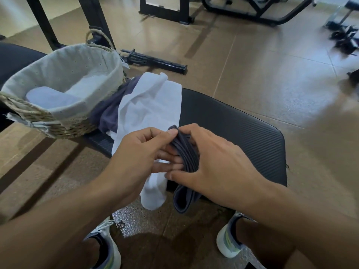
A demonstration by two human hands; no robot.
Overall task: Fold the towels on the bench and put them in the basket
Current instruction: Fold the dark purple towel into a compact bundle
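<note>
Both hands hold a dark grey towel, bunched into several folds, above the near edge of the black padded bench. My left hand pinches its top corner with the fingers beneath it. My right hand wraps over it from the right. The towel's lower end hangs past the bench edge. A white towel lies crumpled on the bench and droops over the front. Another dark blue towel lies under it beside the basket. The woven, cloth-lined basket stands on the bench's left end with a folded white towel inside.
Black gym machine frames stand on the brown tiled floor behind the bench. A black bar lies on the floor past the basket. My two shoes are on the floor below the bench edge.
</note>
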